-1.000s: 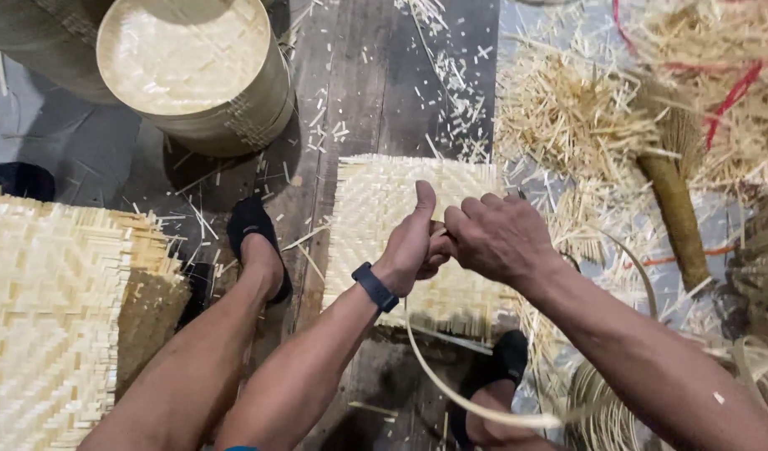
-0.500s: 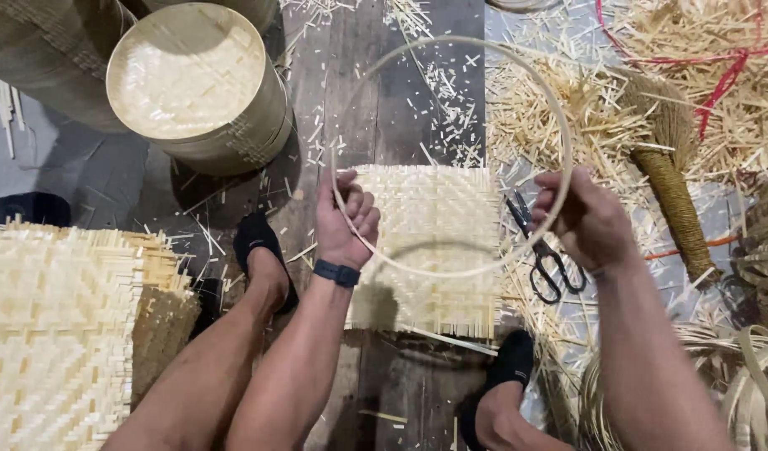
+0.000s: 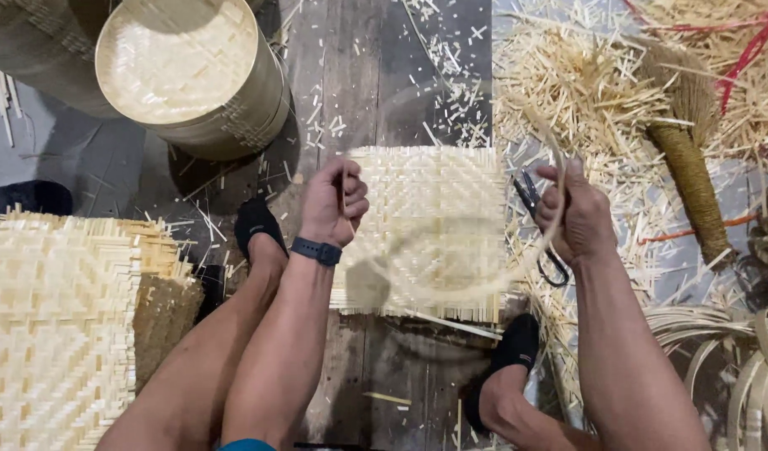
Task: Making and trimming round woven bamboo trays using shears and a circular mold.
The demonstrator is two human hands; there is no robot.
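Note:
My left hand (image 3: 334, 202) and my right hand (image 3: 574, 213) each grip one side of a thin bamboo hoop (image 3: 451, 288), which is blurred by motion and hangs between them. Beneath the hoop a square woven bamboo mat (image 3: 434, 192) lies on the dark plank floor. My left wrist carries a dark band. Black scissors (image 3: 541, 242) lie on the floor just left of my right hand, partly hidden by it. My two feet in black shoes rest on either side of the mat.
A round woven bamboo basket (image 3: 187, 75) stands at the upper left. A stack of woven mats (image 3: 58, 326) fills the lower left. Bamboo offcuts (image 3: 584, 92) and a small broom (image 3: 689, 159) lie at the upper right. Coiled bamboo strips (image 3: 735, 367) sit at the lower right.
One second ago both hands were together at the mat's centre. They then spread apart with the hoop raised, and now the hoop has swung down between them, blurred.

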